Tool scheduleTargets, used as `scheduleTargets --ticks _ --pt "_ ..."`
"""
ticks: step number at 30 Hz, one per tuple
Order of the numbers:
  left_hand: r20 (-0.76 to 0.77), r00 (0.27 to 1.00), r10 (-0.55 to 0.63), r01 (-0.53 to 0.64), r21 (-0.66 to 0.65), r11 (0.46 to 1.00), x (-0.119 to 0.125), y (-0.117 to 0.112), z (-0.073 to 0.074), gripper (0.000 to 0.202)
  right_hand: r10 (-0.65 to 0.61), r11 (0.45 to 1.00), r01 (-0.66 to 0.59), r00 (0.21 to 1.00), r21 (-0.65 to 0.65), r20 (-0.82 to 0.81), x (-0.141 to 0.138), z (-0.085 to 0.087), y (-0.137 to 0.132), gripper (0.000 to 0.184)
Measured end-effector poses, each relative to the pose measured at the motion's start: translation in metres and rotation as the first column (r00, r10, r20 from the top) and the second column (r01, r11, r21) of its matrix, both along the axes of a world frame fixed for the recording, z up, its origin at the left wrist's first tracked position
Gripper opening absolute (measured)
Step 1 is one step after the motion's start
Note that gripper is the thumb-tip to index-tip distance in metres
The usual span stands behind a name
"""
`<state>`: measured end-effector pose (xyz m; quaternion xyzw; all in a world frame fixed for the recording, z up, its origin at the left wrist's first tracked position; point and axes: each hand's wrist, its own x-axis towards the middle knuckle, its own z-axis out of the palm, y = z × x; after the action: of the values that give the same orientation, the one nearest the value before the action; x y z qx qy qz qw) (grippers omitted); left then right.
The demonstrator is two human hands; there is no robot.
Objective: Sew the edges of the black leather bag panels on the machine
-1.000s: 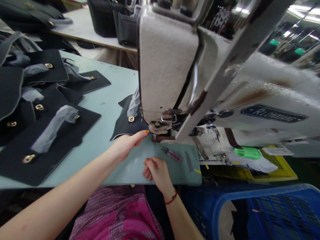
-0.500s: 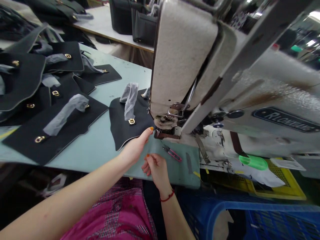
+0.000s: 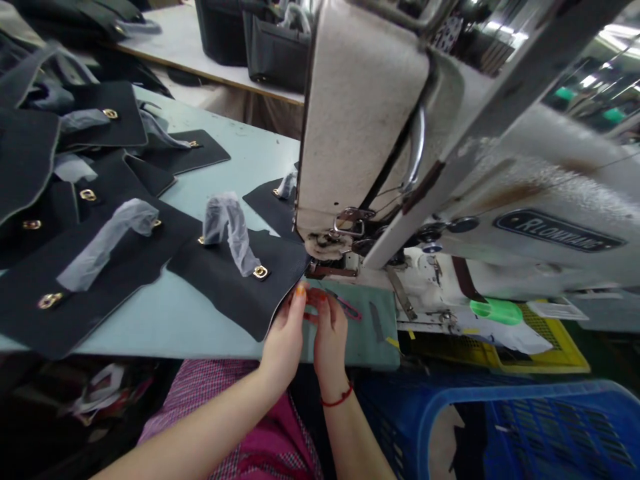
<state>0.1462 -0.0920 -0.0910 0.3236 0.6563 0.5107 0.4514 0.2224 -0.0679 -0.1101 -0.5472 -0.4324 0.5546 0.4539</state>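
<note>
A black leather bag panel (image 3: 225, 280) lies with its right corner by the needle area of the sewing machine (image 3: 367, 120). It carries a handle wrapped in white film (image 3: 235, 233) and gold metal fittings (image 3: 260, 272). My left hand (image 3: 285, 333) pinches the panel's near right edge, thumb uppermost. Close beside it is my right hand (image 3: 330, 330), fingers curled in toward the left fingertips; whatever they may hold is hidden. Partly behind the right fingers rest pink-handled thread snips (image 3: 347, 307) on the green table (image 3: 215, 333).
More black panels (image 3: 100, 267) with wrapped handles overlap on the left. Black bags (image 3: 275, 50) stand on a bench behind. A blue plastic crate (image 3: 450, 393) is at lower right, with a yellow crate (image 3: 560, 350) and green tube (image 3: 495, 311) beyond it.
The panel has turned and come nearer, out from beside the machine head. My left hand has drawn back to its edge, and my right hand has risen slightly to meet it.
</note>
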Motion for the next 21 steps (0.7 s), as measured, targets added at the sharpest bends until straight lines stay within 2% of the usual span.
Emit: scheduleTargets --ticks 1,3,4,5,6,7,8,10,11,12,13,14,15,16,17,19,21 --pt "-0.006 1.0 -0.002 0.002 0.051 0.999 -0.004 -0.021 -0.002 0.03 -0.026 1.0 0.026 1.0 0.015 -0.006 -0.001 0.007 0.003 0.038" --pt "-0.086 0.99 -0.108 0.123 0.193 0.973 -0.027 -0.062 -0.008 0.014 -0.022 1.0 0.022 1.0 0.023 -0.002 -0.005 0.022 0.01 0.042" --pt "-0.164 0.976 -0.142 0.184 0.274 0.944 -0.047 -0.076 -0.011 0.015 0.006 1.0 -0.007 1.0 0.022 0.011 -0.009 0.029 0.014 0.045" --pt "-0.248 0.961 -0.123 0.197 0.303 0.932 -0.071 -0.083 -0.013 0.02 0.047 0.999 -0.047 0.998 0.023 0.034 -0.012 0.035 0.018 0.047" --pt "-0.357 0.929 -0.093 0.213 0.314 0.925 -0.098 -0.08 -0.013 0.03 0.082 0.996 -0.085 0.995 0.03 0.065 -0.017 0.04 0.022 0.05" --pt "-0.51 0.856 -0.082 0.265 0.298 0.917 -0.126 -0.069 -0.011 0.042 0.108 0.993 -0.112 0.989 0.042 0.099 -0.022 0.044 0.026 0.051" --pt "-0.677 0.732 -0.083 0.34 0.256 0.905 -0.152 -0.05 -0.008 0.05 0.118 0.99 -0.127 0.984 0.056 0.132 -0.027 0.047 0.029 0.052" --pt "-0.849 0.481 -0.22 0.563 0.107 0.819 -0.192 0.003 0.003 0.058 0.097 0.99 -0.115 0.978 0.085 0.185 -0.036 0.048 0.034 0.054" --pt "-0.886 0.351 -0.303 0.663 0.007 0.749 -0.203 0.031 0.008 0.062 0.073 0.991 -0.095 0.975 0.097 0.208 -0.04 0.047 0.035 0.053" --pt "-0.902 0.213 -0.376 0.757 -0.092 0.647 -0.209 0.058 0.014 0.067 0.049 0.991 -0.076 0.972 0.108 0.229 -0.043 0.046 0.035 0.052" --pt "-0.897 0.083 -0.434 0.834 -0.175 0.523 -0.209 0.081 0.019 0.075 0.03 0.991 -0.061 0.968 0.116 0.251 -0.046 0.044 0.035 0.051" --pt "-0.889 -0.018 -0.458 0.88 -0.232 0.414 -0.206 0.099 0.024 0.082 0.015 0.991 -0.051 0.962 0.125 0.271 -0.047 0.043 0.035 0.05" --pt "-0.883 -0.082 -0.462 0.907 -0.257 0.332 -0.201 0.113 0.026 0.088 0.005 0.99 -0.046 0.957 0.133 0.29 -0.047 0.041 0.034 0.049" --pt "-0.882 -0.111 -0.459 0.927 -0.258 0.272 -0.195 0.122 0.028 0.092 0.001 0.989 -0.046 0.952 0.139 0.306 -0.047 0.041 0.033 0.048" --pt "-0.884 -0.115 -0.453 0.94 -0.244 0.238 -0.189 0.127 0.028 0.094 0.001 0.989 -0.048 0.949 0.143 0.316 -0.046 0.041 0.032 0.048" --pt "-0.892 -0.102 -0.441 0.949 -0.219 0.225 -0.18 0.128 0.027 0.1 0.003 0.988 -0.052 0.947 0.144 0.321 -0.043 0.042 0.03 0.048" --pt "-0.904 -0.109 -0.414 0.936 -0.233 0.264 -0.175 0.122 0.027 0.105 0.006 0.988 -0.053 0.951 0.145 0.308 -0.039 0.044 0.029 0.048"
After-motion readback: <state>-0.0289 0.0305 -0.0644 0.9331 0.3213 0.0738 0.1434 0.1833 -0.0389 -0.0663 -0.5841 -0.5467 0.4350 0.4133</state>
